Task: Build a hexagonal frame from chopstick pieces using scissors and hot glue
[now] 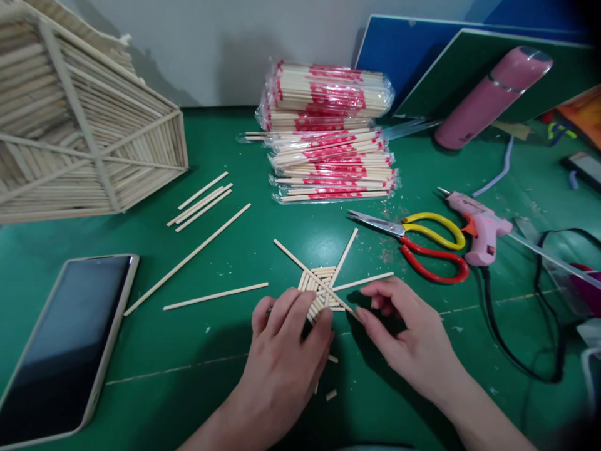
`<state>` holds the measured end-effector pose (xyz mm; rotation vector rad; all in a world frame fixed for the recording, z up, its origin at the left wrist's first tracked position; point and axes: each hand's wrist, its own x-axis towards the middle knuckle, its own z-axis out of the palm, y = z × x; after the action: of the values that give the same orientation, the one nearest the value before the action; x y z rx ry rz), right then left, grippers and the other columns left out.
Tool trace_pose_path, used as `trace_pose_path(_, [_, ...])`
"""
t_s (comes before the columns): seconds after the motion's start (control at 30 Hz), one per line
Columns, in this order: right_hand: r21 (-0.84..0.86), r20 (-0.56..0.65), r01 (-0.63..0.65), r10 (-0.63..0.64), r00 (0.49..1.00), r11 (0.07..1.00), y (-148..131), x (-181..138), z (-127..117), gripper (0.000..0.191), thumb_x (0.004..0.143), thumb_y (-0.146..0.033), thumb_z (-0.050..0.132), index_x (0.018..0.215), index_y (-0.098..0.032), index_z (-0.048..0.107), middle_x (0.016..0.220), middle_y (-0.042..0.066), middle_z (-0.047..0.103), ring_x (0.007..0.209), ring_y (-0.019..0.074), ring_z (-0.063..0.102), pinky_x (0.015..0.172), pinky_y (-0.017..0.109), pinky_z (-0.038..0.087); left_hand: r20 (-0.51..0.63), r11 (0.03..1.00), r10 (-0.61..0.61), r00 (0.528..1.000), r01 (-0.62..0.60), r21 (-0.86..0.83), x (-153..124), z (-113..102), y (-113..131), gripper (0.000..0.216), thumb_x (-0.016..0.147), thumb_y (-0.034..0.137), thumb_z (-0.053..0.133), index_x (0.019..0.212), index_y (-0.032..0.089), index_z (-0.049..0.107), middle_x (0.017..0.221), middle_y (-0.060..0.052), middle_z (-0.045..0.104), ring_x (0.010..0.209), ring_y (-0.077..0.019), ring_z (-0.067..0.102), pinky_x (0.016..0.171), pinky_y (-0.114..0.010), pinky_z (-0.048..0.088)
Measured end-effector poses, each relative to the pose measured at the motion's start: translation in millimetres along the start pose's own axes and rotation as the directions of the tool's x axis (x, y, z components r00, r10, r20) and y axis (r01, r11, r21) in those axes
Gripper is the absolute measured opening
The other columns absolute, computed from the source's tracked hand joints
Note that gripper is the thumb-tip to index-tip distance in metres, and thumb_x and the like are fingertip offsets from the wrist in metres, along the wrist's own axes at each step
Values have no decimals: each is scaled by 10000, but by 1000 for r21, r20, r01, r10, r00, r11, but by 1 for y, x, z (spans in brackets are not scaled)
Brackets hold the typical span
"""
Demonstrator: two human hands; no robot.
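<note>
A small many-sided panel of wooden sticks (pixel 323 273) lies on the green table, with longer sticks crossing over it and jutting out past its edges. My left hand (pixel 286 357) is closed over the near left part of this panel; its curled fingers and thumb grip it and hide that side. One crossing stick (pixel 291 254) runs diagonally from the upper left to my right hand (pixel 404 332). There the right thumb touches the stick's lower end, while the index finger is bent and apart from the thumb. Short cut stick pieces (pixel 331 394) lie below the panel.
Loose sticks (pixel 201 200) and a phone (pixel 70 338) lie to the left, below a large stick-built structure (pixel 94 119). Wrapped chopstick packs (pixel 333 138) are piled behind. On the right are scissors (pixel 408 235), a pink glue gun (pixel 481 228) with its cord, and a pink flask (pixel 491 100).
</note>
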<state>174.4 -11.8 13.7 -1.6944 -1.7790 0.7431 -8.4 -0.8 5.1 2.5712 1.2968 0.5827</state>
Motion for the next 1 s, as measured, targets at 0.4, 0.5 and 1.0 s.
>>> trace_pose_path(0.4, [8, -3, -48, 48, 999, 999, 7, -5, 2, 178, 763, -182, 520, 937, -211, 490, 769, -3, 527, 664, 113, 504, 598, 227, 435, 38, 994, 53, 998, -57, 92, 0, 4, 9, 239, 802, 330, 479, 1004, 251, 578, 1088, -68, 547, 1020, -242, 447, 866, -409, 241])
trace_pose_path(0.5, [-26, 0, 1, -1, 1000, 1000, 5, -5, 2, 49, 779, -186, 500, 822, -206, 516, 732, -7, 541, 654, 112, 508, 600, 227, 420, 30, 993, 52, 998, -54, 103, 0, 4, 9, 256, 811, 342, 461, 1014, 233, 574, 1074, -69, 559, 1010, -241, 450, 863, -405, 242])
trace_pose_path(1.0, [-76, 34, 41, -39, 999, 996, 2, -4, 4, 19, 763, -207, 521, 760, -190, 528, 699, -3, 542, 653, 127, 475, 593, 247, 374, -41, 997, 51, 998, -49, 58, 0, 3, 8, 254, 807, 286, 477, 1014, 174, 571, 1012, -92, 587, 968, -240, 485, 841, -407, 293])
